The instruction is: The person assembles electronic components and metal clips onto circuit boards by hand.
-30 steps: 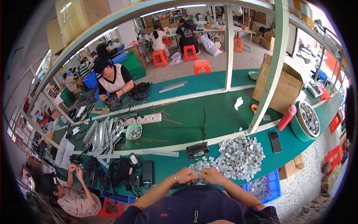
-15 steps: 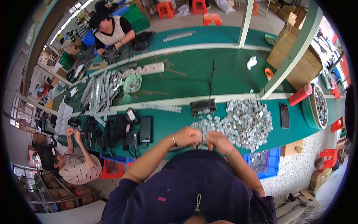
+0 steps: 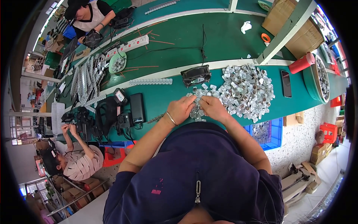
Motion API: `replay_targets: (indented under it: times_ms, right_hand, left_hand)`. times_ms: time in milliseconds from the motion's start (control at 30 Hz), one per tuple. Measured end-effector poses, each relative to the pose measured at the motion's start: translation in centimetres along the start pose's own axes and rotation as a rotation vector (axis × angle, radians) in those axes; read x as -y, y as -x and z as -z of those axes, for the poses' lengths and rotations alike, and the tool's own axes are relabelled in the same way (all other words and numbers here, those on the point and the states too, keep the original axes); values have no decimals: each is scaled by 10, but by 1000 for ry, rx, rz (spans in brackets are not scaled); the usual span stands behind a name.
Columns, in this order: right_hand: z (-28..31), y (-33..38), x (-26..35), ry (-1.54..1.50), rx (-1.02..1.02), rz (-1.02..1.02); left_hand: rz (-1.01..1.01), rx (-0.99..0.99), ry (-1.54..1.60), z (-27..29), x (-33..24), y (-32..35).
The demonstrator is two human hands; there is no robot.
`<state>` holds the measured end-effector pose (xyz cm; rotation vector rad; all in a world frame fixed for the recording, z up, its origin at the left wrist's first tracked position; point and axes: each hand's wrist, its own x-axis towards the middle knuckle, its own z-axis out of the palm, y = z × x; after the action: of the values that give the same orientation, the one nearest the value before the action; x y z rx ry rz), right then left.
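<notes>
My left hand (image 3: 181,108) is closed in a pinch over the near-left end of a loose heap of small clear and silvery parts (image 3: 246,91). Fingertips nearly touching it, my right hand (image 3: 213,107) is pinched as well. Whatever either hand holds is too small and too covered to make out. A narrow strip of linked small parts (image 3: 156,118) shows beside my left wrist, partly hidden by the forearm. Just beyond my hands stands a small black fan (image 3: 195,75), and several loose parts lie under and between the fingers.
A row strip (image 3: 151,81), a black box (image 3: 137,108) and dark cables lie left. At right are a phone (image 3: 286,84), a red bottle (image 3: 302,63) and a green tub of parts (image 3: 311,84). A blue crate (image 3: 275,134) sits below the table edge. Co-workers sit left and far left.
My view has tilted, so the table appears higher. Both hands have moved a little away from my body, over the heap's left end, and remain pinched close together.
</notes>
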<state>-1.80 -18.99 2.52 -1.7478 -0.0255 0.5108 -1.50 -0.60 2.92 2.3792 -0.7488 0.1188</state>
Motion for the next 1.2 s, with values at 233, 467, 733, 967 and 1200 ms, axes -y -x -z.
replay_targets:
  times_ms: [233, 467, 733, 967, 1200]
  right_hand:
    - [-2, -6, -8, 69, -16, 66]
    - [0, -16, -18, 86, -37, 51]
    - [7, -15, -5, 207, -81, 70]
    - [12, -30, -28, 180, -192, 63]
    - [9, -33, -31, -209, -123, -191]
  left_hand:
    - [-48, -5, -64, -3, 3, 4]
    - [-94, -49, -75, -10, 12, -6]
    - [-71, -31, -22, -16, 15, -15]
    - [30, -90, 62, -27, 21, -23]
    - [77, -33, 153, -33, 16, -27]
